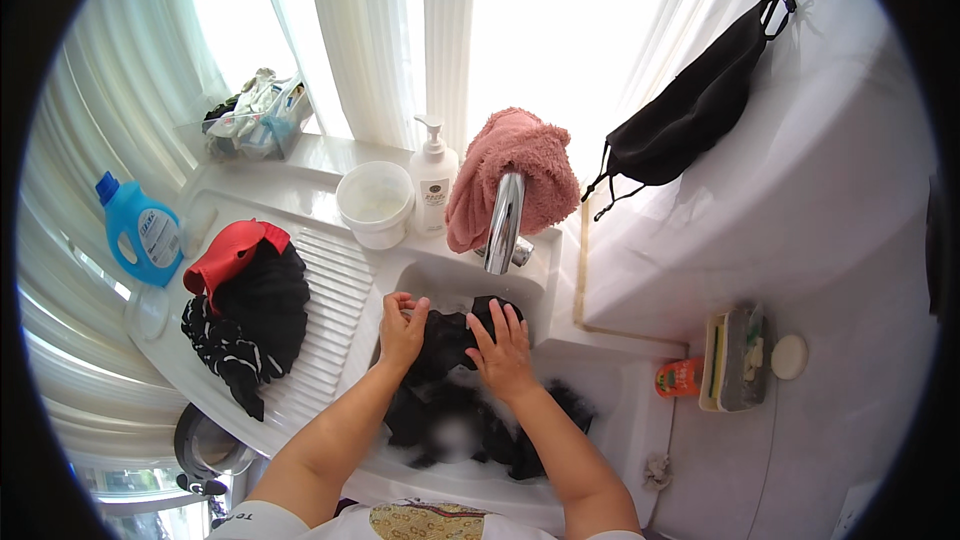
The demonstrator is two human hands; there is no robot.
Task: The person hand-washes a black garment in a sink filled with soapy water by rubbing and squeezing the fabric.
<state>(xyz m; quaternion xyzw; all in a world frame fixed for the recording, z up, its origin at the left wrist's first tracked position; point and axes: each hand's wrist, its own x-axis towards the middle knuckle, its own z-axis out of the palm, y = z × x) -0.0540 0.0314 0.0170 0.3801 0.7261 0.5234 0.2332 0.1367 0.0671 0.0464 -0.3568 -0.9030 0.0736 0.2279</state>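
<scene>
My left hand is over the sink basin, its fingers bent in at the edge of a wet black garment. My right hand lies over the same dark cloth with its fingers spread. Part of the fabric bunches up behind those fingertips, below the chrome faucet. More black clothing soaks in cloudy, sudsy water beneath my forearms. The garment's exact kind cannot be made out.
On the ribbed washboard at left lies a red and black clothes pile. A blue detergent bottle, white tub and pump bottle stand behind. A pink towel covers the faucet's top. A black mask hangs at right.
</scene>
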